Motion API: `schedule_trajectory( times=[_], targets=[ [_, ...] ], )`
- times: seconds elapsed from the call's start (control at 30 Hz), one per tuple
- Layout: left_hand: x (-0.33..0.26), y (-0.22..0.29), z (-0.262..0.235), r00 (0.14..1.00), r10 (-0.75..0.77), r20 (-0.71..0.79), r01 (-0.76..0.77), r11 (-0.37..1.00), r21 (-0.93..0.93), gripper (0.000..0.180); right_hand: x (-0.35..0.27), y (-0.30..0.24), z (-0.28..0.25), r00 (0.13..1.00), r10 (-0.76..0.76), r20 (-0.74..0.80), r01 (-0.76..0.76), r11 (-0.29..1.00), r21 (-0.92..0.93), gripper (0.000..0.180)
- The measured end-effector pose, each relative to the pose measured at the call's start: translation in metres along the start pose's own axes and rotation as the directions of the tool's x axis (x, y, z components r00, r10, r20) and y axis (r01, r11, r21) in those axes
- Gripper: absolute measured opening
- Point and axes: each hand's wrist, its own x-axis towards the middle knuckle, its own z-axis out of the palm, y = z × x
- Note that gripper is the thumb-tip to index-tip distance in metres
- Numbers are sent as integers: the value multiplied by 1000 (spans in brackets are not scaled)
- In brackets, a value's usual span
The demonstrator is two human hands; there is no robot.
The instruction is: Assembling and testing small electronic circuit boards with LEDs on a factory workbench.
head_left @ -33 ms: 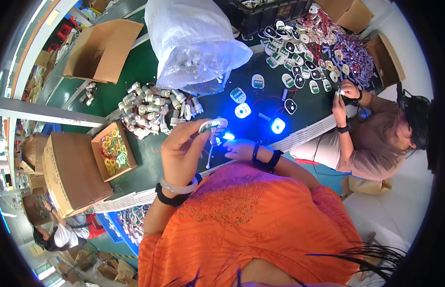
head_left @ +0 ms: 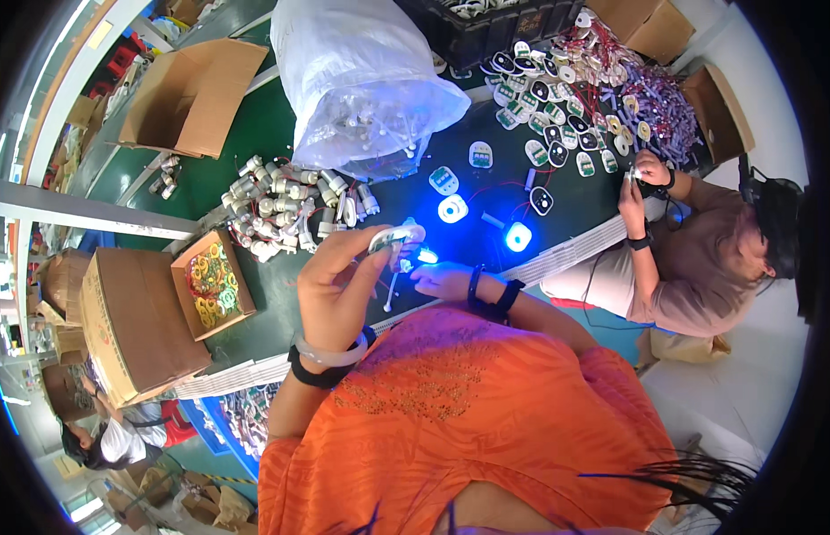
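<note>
My left hand is closed, thumb and fingers pinching the edge of a white, rounded plate-like part with clear or white plastic bits at its underside. Below it a thin white stick with a small rounded end hangs down at a slant. Close by on the right, my right hand has its fingers drawn together near the part; what they hold is too small and washed in blue light to name. A small glowing blue-white light shines just above those fingertips.
Two lit round lamp pieces and loose circuit boards lie ahead on the dark green table. White cylindrical parts are heaped left, beside a clear plastic bag and a box of coloured rings. A co-worker sits right.
My right hand has shifted very slightly left toward the part. Otherwise the two pictures look almost the same.
</note>
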Motion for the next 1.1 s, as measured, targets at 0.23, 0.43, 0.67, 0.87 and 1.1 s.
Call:
schedule_trajectory(
  times=[0.23,0.43,0.67,0.87,1.1],
  targets=[
    [-9,38,-19,988,137,68,-125,980,-155,20,28,-8,-30,883,-147,446,-454,-24,890,60],
    [-23,48,-29,995,83,59,-80,996,-49,20,27,-40,-68,957,-226,179,-201,-79,976,80],
    [-19,21,-32,991,135,9,-134,989,-56,20,10,-130,-91,943,-322,81,96,500,861,53],
    [-7,22,-32,997,62,-53,-68,990,-120,20,13,-153,-85,973,-222,-53,229,947,224,55],
    [2,8,-36,986,164,-26,-165,986,-9,19,23,-160,-69,955,-192,-227,277,854,440,37]
  ],
)
